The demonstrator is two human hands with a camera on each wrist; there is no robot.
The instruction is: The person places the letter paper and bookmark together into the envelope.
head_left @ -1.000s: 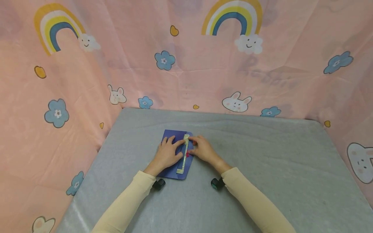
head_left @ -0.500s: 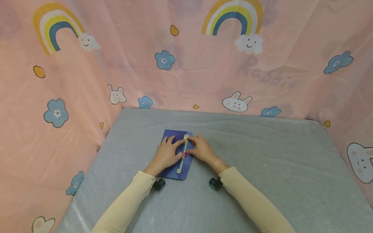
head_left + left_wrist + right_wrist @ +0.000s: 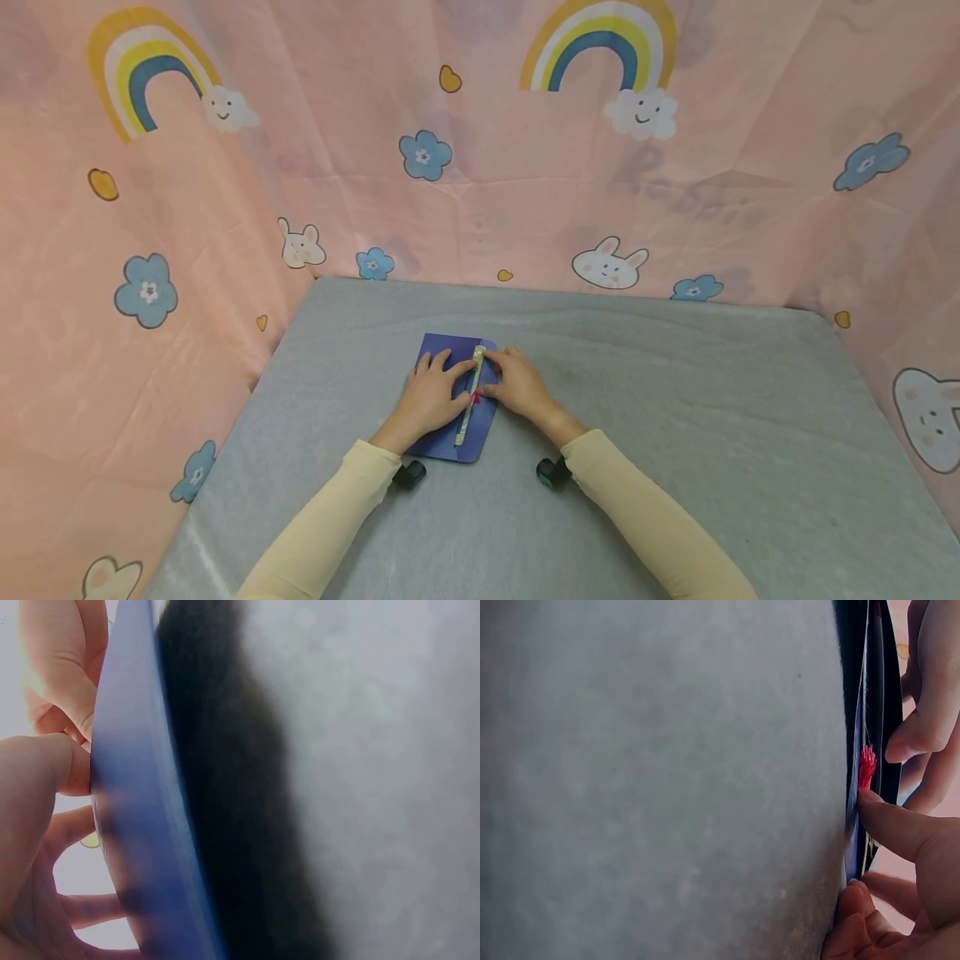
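Observation:
A blue-purple sleeve with a rounded flap (image 3: 452,342) lies on the table, angled slightly. Out of its opening shows a narrow edge of a pale gold patterned flat thing (image 3: 464,427), most of it hidden inside. A small red tassel (image 3: 476,398) hangs at the middle of that edge. My left hand (image 3: 431,397) rests spread on the sleeve, thumb and index finger close to the opening. My right hand (image 3: 522,387) sets its index fingertip and thumb, apart from each other, against the patterned edge. In the right wrist view the thumb (image 3: 904,825) presses right at the tassel.
A grey cloth-covered table (image 3: 675,417) spreads around the sleeve. Pink curtains with rainbows and rabbits (image 3: 510,192) stand behind it and at both sides. A small black camera (image 3: 410,474) sits at the left wrist, another (image 3: 552,472) at the right.
My right hand has moved slightly left, and the tassel and patterned edge with it. Less of the patterned thing now shows outside the sleeve. The left hand has stayed in place.

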